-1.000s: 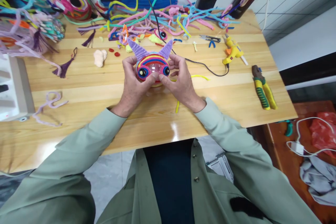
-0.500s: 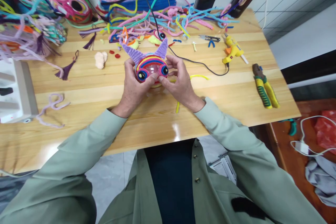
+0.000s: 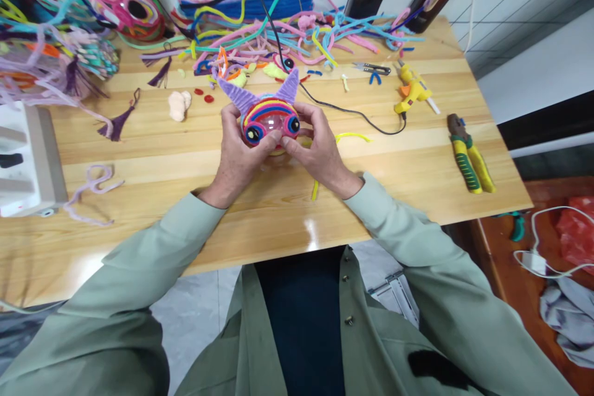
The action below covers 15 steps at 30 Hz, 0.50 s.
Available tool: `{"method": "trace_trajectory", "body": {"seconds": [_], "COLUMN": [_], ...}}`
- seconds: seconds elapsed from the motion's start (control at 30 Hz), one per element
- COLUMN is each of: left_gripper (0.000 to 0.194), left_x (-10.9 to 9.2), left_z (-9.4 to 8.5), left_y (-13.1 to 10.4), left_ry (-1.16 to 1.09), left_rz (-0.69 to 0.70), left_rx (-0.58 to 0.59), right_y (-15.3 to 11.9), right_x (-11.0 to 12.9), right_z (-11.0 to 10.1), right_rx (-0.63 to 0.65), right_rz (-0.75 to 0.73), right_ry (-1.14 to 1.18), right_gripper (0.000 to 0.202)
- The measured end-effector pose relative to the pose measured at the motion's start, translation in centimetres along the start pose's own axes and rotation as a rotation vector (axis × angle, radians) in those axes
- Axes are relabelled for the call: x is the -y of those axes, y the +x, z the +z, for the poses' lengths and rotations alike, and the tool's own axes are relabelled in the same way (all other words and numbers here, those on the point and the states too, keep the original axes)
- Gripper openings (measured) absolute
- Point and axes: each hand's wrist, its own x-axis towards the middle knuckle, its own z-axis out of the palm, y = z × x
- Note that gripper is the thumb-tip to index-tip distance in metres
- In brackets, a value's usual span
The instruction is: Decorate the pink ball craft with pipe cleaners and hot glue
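Observation:
Between my hands is a pipe-cleaner animal head (image 3: 271, 112) on a clear, rounded base, with purple pointed ears, rainbow bands and two black eyes ringed in blue and pink. My left hand (image 3: 241, 148) grips its left side, thumb on the front below the eyes. My right hand (image 3: 315, 145) curls around the other side, its thumb tip pressing close to the left thumb. The fingertips behind the head are partly hidden. A yellow pipe cleaner (image 3: 352, 136) pokes out past my right hand, and a yellow end shows under the wrist.
A yellow glue gun (image 3: 413, 91), its black cord running across the table, lies right, near pliers (image 3: 468, 154) and thread snips (image 3: 374, 68). Pipe cleaners (image 3: 260, 34) heap along the wall. A second decorated head (image 3: 125, 6) stands back left; a purple tassel (image 3: 121, 117) lies left.
The view has shifted very slightly. Both hands keep the same hold on the animal head, thumbs at its front.

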Motion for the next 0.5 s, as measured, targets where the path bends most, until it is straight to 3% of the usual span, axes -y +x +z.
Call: {"method": "trace_trajectory", "body": {"seconds": [0.3,0.5], "left_gripper": [0.076,0.082], "left_x": [-0.3,0.51], "left_z": [-0.05,-0.08], "left_y": [-0.28,-0.35], "left_ry": [-0.016,-0.013], "left_rz": [0.018,0.008], "left_rx": [0.036,0.05], "right_y": [0.12,0.22], "right_x": [-0.44,-0.61], "right_z": [-0.14,-0.41], "right_rx": [-0.013,-0.006], "right_rz": [0.01,0.034], "right_ry": [0.009,0.016], "right_gripper": [0.09,0.092]}}
